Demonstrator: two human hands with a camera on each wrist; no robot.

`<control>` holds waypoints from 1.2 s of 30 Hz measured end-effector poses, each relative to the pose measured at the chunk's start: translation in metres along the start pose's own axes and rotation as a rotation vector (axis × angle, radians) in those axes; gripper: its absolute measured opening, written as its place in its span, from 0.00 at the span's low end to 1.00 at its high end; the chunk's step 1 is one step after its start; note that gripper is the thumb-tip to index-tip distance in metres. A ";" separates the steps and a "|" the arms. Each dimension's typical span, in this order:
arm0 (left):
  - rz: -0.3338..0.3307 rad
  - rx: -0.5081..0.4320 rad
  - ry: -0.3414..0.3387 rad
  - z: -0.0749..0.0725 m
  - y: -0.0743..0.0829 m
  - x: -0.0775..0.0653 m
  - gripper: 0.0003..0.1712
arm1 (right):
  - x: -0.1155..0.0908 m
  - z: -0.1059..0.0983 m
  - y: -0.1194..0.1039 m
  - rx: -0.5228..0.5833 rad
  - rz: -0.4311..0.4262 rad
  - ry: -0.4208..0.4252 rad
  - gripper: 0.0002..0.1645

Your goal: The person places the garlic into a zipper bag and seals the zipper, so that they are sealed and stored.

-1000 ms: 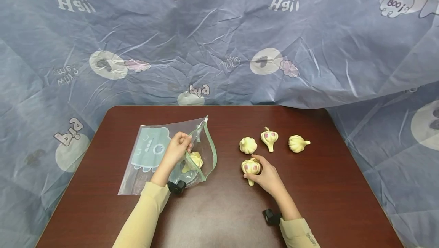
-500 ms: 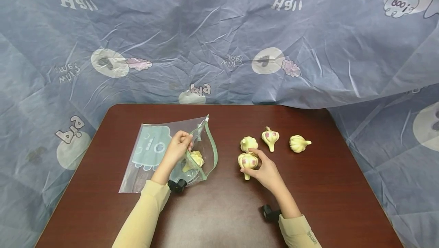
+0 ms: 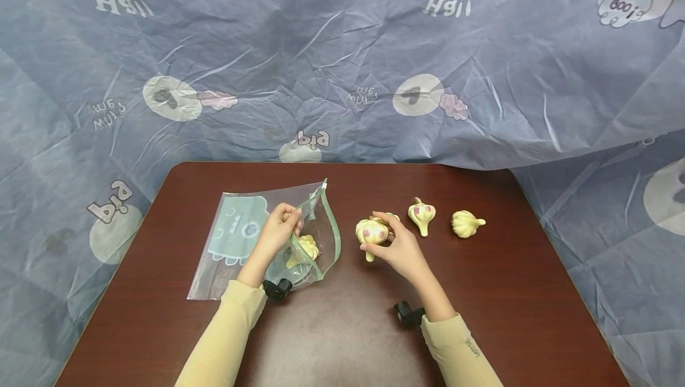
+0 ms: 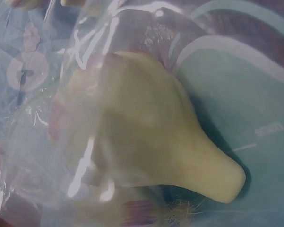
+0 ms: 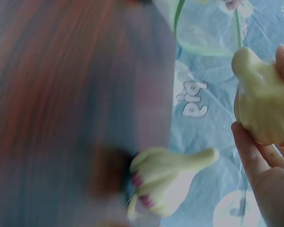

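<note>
My left hand [image 3: 278, 229] pinches the green-edged mouth of a clear zip bag [image 3: 329, 229] with a teal cartoon print. Through the plastic a garlic bulb [image 3: 307, 248] shows, its neck long in the left wrist view [image 4: 142, 123]; under it in that view lies part of another bulb with purple marks and roots. My right hand [image 3: 401, 250] grips a garlic bulb [image 3: 371, 232] between thumb and fingers, to the right of the bag's open mouth. That bulb [image 5: 262, 99] also shows in the right wrist view. Behind the right fingers, another bulb is mostly hidden.
Two more garlic bulbs, one with pink marks [image 3: 421, 213] and a plain one [image 3: 465, 224], lie at the back right of the brown table [image 3: 342, 339]. A blue printed cloth [image 3: 342, 66] hangs behind the table.
My right hand has lifted its garlic bulb and carried it left and away from me, toward the bag, passing in front of another bulb. My left hand stays at the bag's mouth.
</note>
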State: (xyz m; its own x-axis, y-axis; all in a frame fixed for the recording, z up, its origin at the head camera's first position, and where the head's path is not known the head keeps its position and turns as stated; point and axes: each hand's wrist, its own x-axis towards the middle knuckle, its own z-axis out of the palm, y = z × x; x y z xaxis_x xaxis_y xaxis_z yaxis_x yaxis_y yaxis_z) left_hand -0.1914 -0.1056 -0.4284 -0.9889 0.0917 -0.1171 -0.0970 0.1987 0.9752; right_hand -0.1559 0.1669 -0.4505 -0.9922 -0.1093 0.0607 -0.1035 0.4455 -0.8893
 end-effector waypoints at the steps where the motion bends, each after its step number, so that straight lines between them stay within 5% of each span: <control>1: 0.000 -0.002 0.000 0.000 0.000 0.000 0.07 | 0.002 0.002 -0.003 0.012 -0.001 -0.007 0.45; 18: 0.002 0.015 0.002 0.002 0.003 -0.002 0.08 | 0.025 0.041 -0.026 0.139 -0.059 -0.079 0.44; 36: 0.019 0.023 0.042 0.006 -0.033 0.020 0.08 | 0.024 0.076 -0.013 -0.117 -0.133 -0.123 0.44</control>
State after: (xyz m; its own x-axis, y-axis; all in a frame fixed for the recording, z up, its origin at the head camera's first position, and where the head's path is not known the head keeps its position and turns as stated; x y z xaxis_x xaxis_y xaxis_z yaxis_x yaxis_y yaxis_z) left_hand -0.2070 -0.1042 -0.4646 -0.9944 0.0545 -0.0905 -0.0764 0.2196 0.9726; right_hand -0.1735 0.0908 -0.4723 -0.9539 -0.2785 0.1122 -0.2478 0.5193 -0.8178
